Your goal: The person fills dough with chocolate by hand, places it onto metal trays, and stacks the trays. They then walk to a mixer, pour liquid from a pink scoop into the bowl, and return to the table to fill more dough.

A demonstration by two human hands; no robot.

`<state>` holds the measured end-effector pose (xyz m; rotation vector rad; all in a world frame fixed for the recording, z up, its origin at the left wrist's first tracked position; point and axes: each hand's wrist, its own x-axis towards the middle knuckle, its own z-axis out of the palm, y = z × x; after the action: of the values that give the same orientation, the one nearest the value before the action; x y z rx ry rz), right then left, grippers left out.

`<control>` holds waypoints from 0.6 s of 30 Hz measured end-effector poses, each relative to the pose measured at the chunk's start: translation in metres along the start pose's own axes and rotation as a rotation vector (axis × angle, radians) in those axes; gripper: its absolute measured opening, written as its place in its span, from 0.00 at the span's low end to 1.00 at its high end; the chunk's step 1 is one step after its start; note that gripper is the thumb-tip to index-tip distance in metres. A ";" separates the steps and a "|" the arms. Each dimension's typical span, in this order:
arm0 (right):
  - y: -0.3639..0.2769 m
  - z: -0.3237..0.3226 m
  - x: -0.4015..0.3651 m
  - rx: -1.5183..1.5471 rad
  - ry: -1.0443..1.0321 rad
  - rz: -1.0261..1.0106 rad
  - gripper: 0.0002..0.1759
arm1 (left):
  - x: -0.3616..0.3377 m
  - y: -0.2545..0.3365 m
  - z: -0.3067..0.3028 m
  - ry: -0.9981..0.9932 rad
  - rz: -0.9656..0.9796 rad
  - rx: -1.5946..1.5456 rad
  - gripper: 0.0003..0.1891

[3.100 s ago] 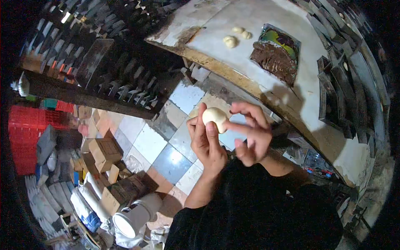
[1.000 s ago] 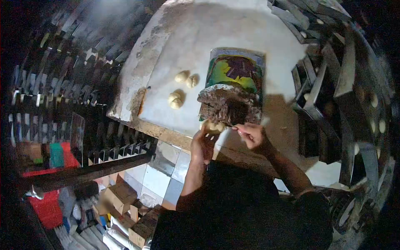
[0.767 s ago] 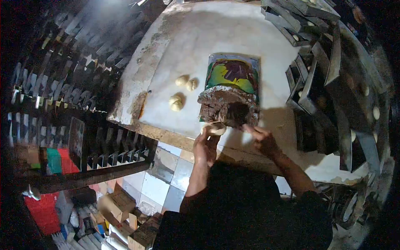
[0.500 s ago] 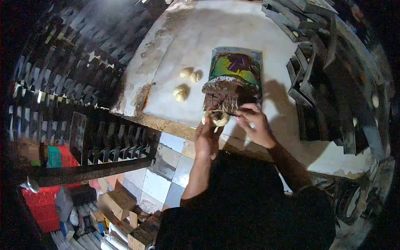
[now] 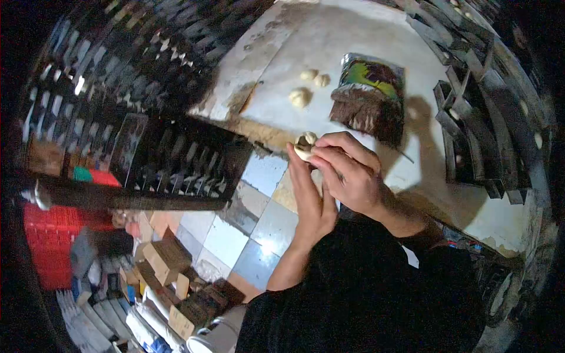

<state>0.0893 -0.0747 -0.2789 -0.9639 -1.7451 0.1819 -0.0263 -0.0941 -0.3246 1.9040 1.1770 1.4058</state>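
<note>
My left hand (image 5: 311, 197) cradles a small piece of pale dough (image 5: 305, 145) with a dark filling showing at its top. My right hand (image 5: 347, 173) lies over it, fingertips pinching the dough's edge. Both hands are held just off the near edge of the white table (image 5: 353, 35). An open foil packet of dark brown filling (image 5: 369, 101) lies on the table just beyond my hands. Three finished dough balls (image 5: 307, 87) sit to the left of the packet.
Stacks of dark metal baking tins (image 5: 477, 117) line the table's right side. A dark rack of tins (image 5: 159, 159) stands to the left. Below are a tiled floor (image 5: 235, 235), cardboard boxes (image 5: 165, 265), a red crate (image 5: 50, 241) and a white bucket (image 5: 220, 338).
My hands drew back from the filling packet toward my body with the filled dough. My right hand has closed over the dough and pinches it.
</note>
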 end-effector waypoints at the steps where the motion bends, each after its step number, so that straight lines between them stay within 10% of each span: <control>1: -0.013 0.006 -0.002 -0.027 0.013 -0.066 0.11 | -0.007 0.009 -0.020 0.023 -0.091 -0.098 0.36; 4: -0.062 0.008 -0.006 0.077 -0.133 -0.094 0.09 | -0.037 0.012 -0.065 0.185 -0.231 -0.936 0.41; 11: -0.123 0.043 -0.057 -0.030 -0.246 -0.246 0.10 | -0.095 0.005 -0.123 0.143 -0.261 -0.854 0.25; 15: -0.130 0.040 -0.079 0.012 -0.063 0.107 0.17 | -0.113 0.011 -0.113 0.268 -0.245 -0.804 0.13; 18: -0.134 0.025 -0.074 0.631 -0.247 0.806 0.11 | -0.117 0.011 -0.099 0.279 -0.082 -0.714 0.12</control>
<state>0.0064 -0.2053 -0.2696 -1.1289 -1.2713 1.3279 -0.1263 -0.2102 -0.3405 1.1793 0.7020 1.7758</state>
